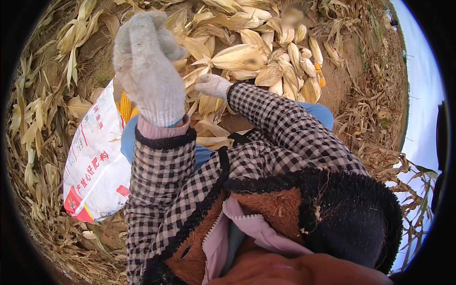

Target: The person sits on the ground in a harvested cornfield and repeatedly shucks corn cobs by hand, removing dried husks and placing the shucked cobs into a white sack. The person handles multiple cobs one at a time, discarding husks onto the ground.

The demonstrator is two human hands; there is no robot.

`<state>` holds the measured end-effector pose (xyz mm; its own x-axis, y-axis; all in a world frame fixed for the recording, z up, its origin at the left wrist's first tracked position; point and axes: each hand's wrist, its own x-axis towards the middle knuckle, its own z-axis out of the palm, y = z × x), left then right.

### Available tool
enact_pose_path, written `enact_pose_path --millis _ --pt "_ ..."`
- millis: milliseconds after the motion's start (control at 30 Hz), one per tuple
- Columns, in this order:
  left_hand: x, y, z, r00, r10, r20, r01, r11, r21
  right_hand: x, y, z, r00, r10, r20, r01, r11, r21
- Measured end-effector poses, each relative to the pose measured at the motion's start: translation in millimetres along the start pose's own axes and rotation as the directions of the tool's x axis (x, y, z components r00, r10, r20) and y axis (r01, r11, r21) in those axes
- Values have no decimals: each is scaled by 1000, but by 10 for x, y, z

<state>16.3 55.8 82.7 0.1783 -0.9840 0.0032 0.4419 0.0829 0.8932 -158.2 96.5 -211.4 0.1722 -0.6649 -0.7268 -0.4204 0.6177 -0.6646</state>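
My left hand (pixel 149 67), in a whitish knit glove, is raised beside the mouth of a white woven sack (pixel 101 156). Its back faces me and its fingers are bent away, so its palm is hidden. Bare yellow corn cobs (pixel 125 107) show at the sack's opening, just below that hand. Further right, my right hand (pixel 212 85), gloved too, has curled fingers close to dry corn husks (pixel 210 107). Whether anything is inside its grasp cannot be seen. Beyond it lies a heap of corn ears in pale husks (pixel 238 57).
One ear with exposed yellow kernels (pixel 320 74) lies at the heap's right edge. Dry corn stalks and leaves (pixel 32 128) cover the ground on the left, with more leaf litter (pixel 374 117) on the right. My blue-clad knee (pixel 317 112) borders the heap.
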Motion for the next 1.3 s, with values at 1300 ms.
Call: enact_pose_path --millis 1300 --pt "137 91 117 960 -279 -39 236 872 -429 -45 285 -381 987 105 -122 -147 893 -426"
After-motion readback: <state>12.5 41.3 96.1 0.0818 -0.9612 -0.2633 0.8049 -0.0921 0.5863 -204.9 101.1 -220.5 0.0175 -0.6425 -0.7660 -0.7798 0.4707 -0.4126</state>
